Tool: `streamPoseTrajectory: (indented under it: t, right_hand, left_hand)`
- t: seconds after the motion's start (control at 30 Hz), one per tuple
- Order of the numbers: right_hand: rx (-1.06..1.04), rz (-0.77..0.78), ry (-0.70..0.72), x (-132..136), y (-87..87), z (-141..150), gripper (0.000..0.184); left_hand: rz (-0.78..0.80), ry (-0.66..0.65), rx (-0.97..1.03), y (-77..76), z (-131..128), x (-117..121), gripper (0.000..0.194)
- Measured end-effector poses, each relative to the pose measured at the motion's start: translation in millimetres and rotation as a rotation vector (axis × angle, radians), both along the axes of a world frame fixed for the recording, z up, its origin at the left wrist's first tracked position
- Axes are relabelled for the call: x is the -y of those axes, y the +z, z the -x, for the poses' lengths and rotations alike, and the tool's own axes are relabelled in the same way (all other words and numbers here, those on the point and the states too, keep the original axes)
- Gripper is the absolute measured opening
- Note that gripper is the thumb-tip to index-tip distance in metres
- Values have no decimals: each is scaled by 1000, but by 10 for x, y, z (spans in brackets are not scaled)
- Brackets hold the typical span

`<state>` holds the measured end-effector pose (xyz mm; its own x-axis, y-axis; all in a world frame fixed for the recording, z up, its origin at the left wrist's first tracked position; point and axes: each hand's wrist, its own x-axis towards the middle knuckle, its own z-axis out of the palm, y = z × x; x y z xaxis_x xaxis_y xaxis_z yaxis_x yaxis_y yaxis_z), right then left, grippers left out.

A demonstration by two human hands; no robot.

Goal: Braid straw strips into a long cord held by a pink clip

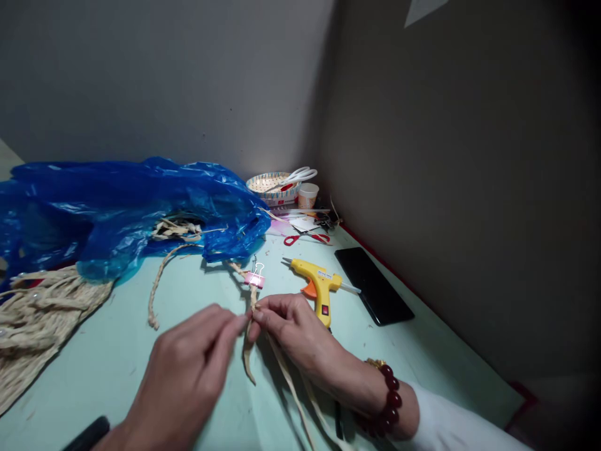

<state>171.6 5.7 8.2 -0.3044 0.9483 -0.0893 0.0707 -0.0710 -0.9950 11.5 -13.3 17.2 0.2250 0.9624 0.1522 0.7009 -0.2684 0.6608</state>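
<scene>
A braid of dried, tan plant fibre (254,297) runs down from a pink binder clip (254,279). My right hand (293,329) pinches it just below the clip with thumb and fingertips. Close against it, my left hand (188,363) is closed at the fingertips on the strands, slightly blurred. One short loose end (248,360) hangs between the hands, and long pale strands (292,389) trail below my right hand toward the front edge. What exactly lies between the fingertips is partly hidden.
A yellow glue gun (319,279) and a black phone-like slab (374,285) lie to the right. Red-handled scissors (307,238), a basket (272,183) and a paper cup (307,195) sit behind. A blue plastic bag (117,200) and woven fibre piece (51,326) occupy the left.
</scene>
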Motion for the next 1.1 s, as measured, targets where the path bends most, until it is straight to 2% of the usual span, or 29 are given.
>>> streamPoseTrajectory:
  t: [0.03, 0.07, 0.17, 0.27, 0.4, 0.5, 0.63, 0.73, 0.8, 0.9, 1.1]
  right_hand:
    - [5, 7, 16, 2, 17, -8, 30]
    - [-1, 15, 39, 3, 27, -15, 31]
    - [-48, 13, 121, -1, 13, -24, 30]
    - [43, -82, 153, -18, -30, -36, 25]
    - [233, -208, 199, 3, -42, -74, 25]
    - [433, -292, 185, 81, -2, -107, 13]
    - [764, -410, 173, 165, 35, -115, 6]
    - [938, -472, 154, 171, 35, -92, 13]
    - [988, -526, 141, 174, 32, -72, 13]
    - [995, -638, 123, 202, 8, -35, 11]
    - [1036, -951, -18, 291, -149, 68, 9]
  left_hand:
    - [84, 30, 63, 18, 22, -64, 25]
    - [204, -5, 162, 18, 38, -127, 19]
    - [562, -183, 507, -60, 45, -255, 20]
    - [753, -170, 708, -160, 23, -272, 21]
    - [763, -120, 745, -217, 21, -236, 20]
    - [770, -76, 738, -231, 27, -222, 22]
    - [703, -56, 579, -237, 21, -225, 22]
    - [571, -52, 428, -236, 4, -230, 25]
    - [477, -32, 353, -233, -17, -220, 25]
    - [427, 6, 300, -221, -49, -192, 23]
    - [536, -1, 381, -195, -44, -197, 23]
